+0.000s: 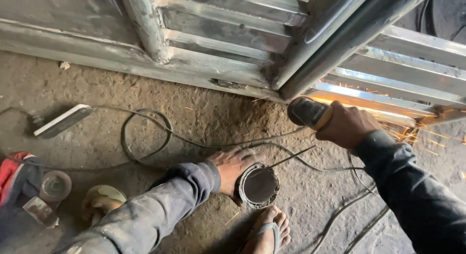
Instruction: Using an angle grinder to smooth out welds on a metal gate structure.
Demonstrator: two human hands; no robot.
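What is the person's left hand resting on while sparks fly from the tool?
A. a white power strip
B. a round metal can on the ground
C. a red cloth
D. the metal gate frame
B: the left hand lies against the rim of the round metal can on the dirt floor.

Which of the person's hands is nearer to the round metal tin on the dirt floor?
Left. The left hand rests against the round metal tin, touching its rim. The right hand is up and to the right, well apart, holding a grinder against the steel gate frame.
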